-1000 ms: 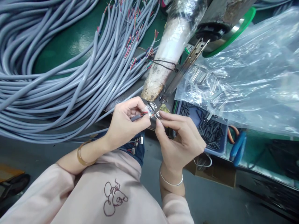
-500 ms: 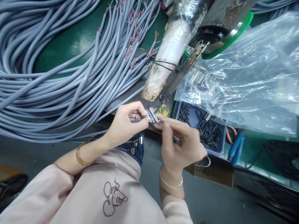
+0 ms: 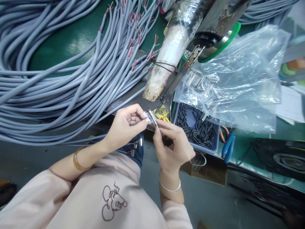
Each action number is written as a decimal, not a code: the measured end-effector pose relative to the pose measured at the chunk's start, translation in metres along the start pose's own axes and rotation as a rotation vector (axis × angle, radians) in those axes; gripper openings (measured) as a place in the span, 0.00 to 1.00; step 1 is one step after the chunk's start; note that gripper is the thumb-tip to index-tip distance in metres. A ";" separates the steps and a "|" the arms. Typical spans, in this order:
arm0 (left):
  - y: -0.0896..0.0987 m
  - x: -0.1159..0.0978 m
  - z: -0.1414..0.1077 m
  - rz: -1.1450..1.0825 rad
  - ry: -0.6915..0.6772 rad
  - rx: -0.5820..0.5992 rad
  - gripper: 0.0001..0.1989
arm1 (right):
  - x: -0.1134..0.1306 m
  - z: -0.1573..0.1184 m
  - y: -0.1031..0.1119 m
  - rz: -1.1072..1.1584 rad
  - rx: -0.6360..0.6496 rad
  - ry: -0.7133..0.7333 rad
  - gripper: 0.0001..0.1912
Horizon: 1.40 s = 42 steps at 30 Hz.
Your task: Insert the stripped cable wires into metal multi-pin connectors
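Observation:
A small metal multi-pin connector (image 3: pixel 152 117) with thin coloured wires (image 3: pixel 148 120) at its pins is held up between my hands, over the table's front edge. My left hand (image 3: pixel 125 125) is closed, its thumb and fingers pinching the wires right behind the connector. At the connector's lower end, the thumb and forefinger of my right hand (image 3: pixel 175 144) are closed on it. Just above it is the tip of a metal arm (image 3: pixel 164 98), beside a wrapped white tube (image 3: pixel 158 74). More wired connectors (image 3: pixel 135 146) hang over my lap.
Bundled grey cables (image 3: pixel 71 105) with stripped ends cover the left. A tray (image 3: pixel 215 149) of short black tubes sits to the right, under a clear plastic bag (image 3: pixel 250 76) with metal connectors. Blue-handled pliers (image 3: pixel 228 146) lie by the tray. Yellow material (image 3: pixel 162 114) lies behind the connector.
My right hand has moved left and closed in on the connector's lower end. My left hand still pinches the wires. The whole view has shifted slightly.

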State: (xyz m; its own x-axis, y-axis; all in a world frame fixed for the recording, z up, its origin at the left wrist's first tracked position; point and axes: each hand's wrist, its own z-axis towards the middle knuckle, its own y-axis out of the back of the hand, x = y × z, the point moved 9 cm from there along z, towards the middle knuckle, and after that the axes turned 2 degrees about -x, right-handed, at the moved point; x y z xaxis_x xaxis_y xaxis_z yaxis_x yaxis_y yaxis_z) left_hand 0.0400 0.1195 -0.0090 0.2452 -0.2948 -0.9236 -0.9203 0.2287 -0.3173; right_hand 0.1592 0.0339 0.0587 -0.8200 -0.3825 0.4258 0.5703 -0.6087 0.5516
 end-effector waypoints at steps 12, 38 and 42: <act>0.000 -0.010 0.009 0.064 -0.152 -0.055 0.06 | -0.014 0.005 -0.005 0.096 -0.048 -0.096 0.09; -0.006 -0.023 0.008 0.159 -0.277 -0.012 0.06 | -0.006 0.014 -0.006 -0.015 -0.033 -0.026 0.10; -0.007 -0.026 0.008 0.175 -0.275 -0.014 0.06 | -0.007 0.014 -0.005 -0.017 -0.033 -0.041 0.10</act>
State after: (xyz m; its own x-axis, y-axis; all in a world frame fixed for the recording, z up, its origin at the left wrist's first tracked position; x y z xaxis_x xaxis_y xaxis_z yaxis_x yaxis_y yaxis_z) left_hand 0.0421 0.1328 0.0152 0.1545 0.0102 -0.9879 -0.9595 0.2400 -0.1476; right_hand 0.1626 0.0494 0.0627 -0.8265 -0.3432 0.4461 0.5538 -0.6376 0.5355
